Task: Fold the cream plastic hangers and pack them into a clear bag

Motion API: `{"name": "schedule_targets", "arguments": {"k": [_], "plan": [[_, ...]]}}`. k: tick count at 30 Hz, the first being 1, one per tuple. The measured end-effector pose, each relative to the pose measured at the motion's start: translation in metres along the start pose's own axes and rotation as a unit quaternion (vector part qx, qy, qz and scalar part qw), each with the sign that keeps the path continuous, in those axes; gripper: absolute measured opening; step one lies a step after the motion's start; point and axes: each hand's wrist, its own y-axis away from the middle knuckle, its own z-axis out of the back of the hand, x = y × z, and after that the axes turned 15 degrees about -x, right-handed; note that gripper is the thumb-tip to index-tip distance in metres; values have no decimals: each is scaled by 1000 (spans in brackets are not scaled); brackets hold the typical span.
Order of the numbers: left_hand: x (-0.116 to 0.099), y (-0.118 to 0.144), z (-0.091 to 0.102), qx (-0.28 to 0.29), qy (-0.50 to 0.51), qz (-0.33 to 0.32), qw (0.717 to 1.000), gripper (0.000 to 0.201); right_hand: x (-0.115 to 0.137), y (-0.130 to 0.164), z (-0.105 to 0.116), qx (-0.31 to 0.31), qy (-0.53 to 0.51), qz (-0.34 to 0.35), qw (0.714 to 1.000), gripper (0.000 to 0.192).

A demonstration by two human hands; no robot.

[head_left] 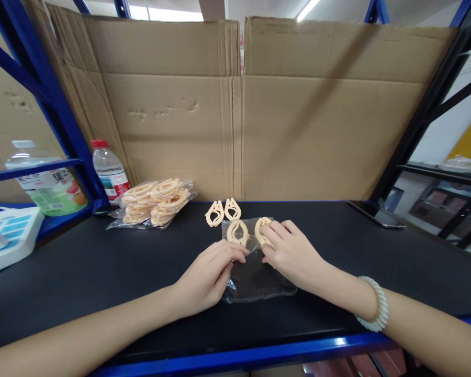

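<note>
Fingers of my left hand are pressing down the clear plastic bag on the black worktop, while my right hand, loosely curled, is pinching one peach plastic clip at the bag's mouth. A second clip is lying beside it; two loose clips are waiting just behind. Filled bags are sitting left, so this bag looks only begun.

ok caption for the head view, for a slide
Both hands, left and right, rest on a clear bag with two beige clips, two more clips lying beyond.
</note>
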Motion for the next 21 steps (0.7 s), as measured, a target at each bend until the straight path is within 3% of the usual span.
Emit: {"name": "schedule_targets", "arguments": {"k": [3, 6, 8, 10, 14, 16, 19, 21], "plan": [[-1, 0, 1, 5, -1, 0, 1000, 24, -7, -2, 4, -75, -164, -54, 982, 25], [-2, 0, 1, 17, -12, -1, 1000, 24, -20, -3, 5, -199, -317, -167, 912, 37], [-2, 1, 2, 24, -18, -5, 1000, 25, -31, -4, 0, -232, -325, -229, 887, 40], [-2, 2, 1, 27, -21, -14, 999, 26, -45, -5, -10, -213, -303, -254, 893, 42], [-1, 2, 0, 20, -24, -24, 999, 27, -69, -15, -43, -104, -251, -251, 929, 46], [-1, 2, -1, 18, -23, -19, 999, 26, -77, -27, -65, -45, -227, -224, 947, 45], [-2, 1, 0, 4, -16, -8, 1000, 25, -80, -52, -98, 12, -239, -175, 955, 25], [-2, 1, 0, -9, -8, 0, 1000, 24, -78, -66, -119, 52, -248, -132, 958, 27]]}}
